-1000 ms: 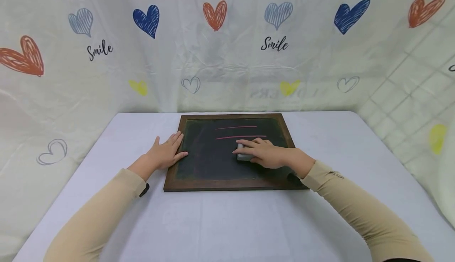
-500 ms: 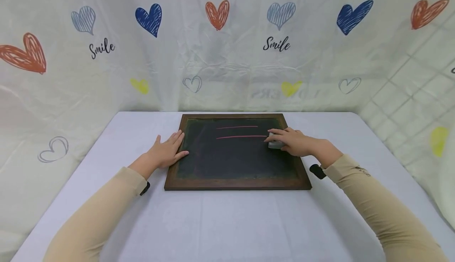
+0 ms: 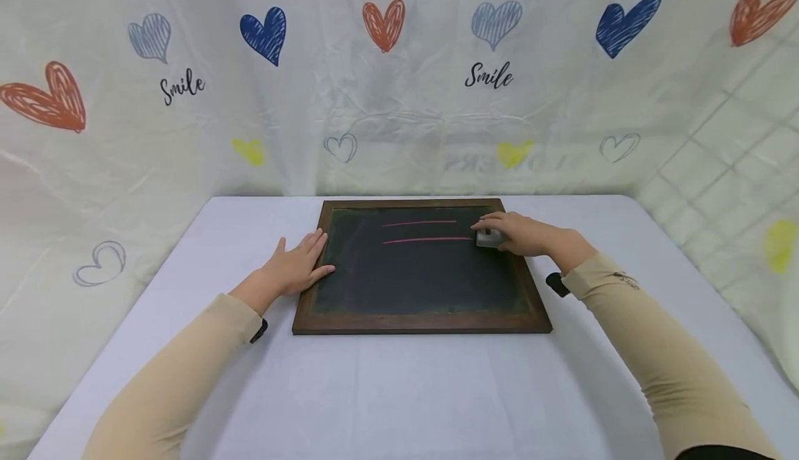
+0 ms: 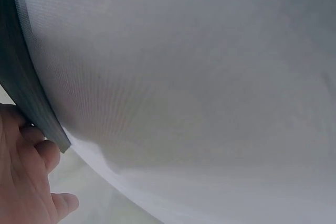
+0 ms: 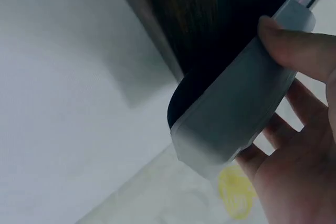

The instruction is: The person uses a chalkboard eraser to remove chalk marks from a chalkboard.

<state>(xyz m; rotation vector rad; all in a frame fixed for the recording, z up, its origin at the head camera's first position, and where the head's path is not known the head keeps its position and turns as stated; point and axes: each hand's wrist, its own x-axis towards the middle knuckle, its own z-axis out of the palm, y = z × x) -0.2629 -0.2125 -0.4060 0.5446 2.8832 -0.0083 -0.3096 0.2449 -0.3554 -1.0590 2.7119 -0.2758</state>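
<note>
A wood-framed chalkboard (image 3: 418, 279) lies flat on the table, with two pink chalk lines (image 3: 427, 240) across its upper part. My right hand (image 3: 521, 232) grips a grey chalkboard eraser (image 3: 488, 239) on the board's upper right, close to the right end of the lower line. In the right wrist view, thumb and fingers hold the eraser (image 5: 236, 98) along its sides, its dark felt face toward the board. My left hand (image 3: 290, 266) rests spread over the left side of the frame. The left wrist view shows that hand (image 4: 26, 171) beside the frame edge (image 4: 31, 72).
A white cloth covers the table (image 3: 399, 397) all around the board. Behind it hangs a white curtain (image 3: 412, 99) printed with hearts and the word "Smile". A dark strap (image 3: 557, 284) sits at the right wrist.
My right hand has carried the eraser rightward across the board, then slightly up toward the end of the lower pink line. The left hand stays on the frame.
</note>
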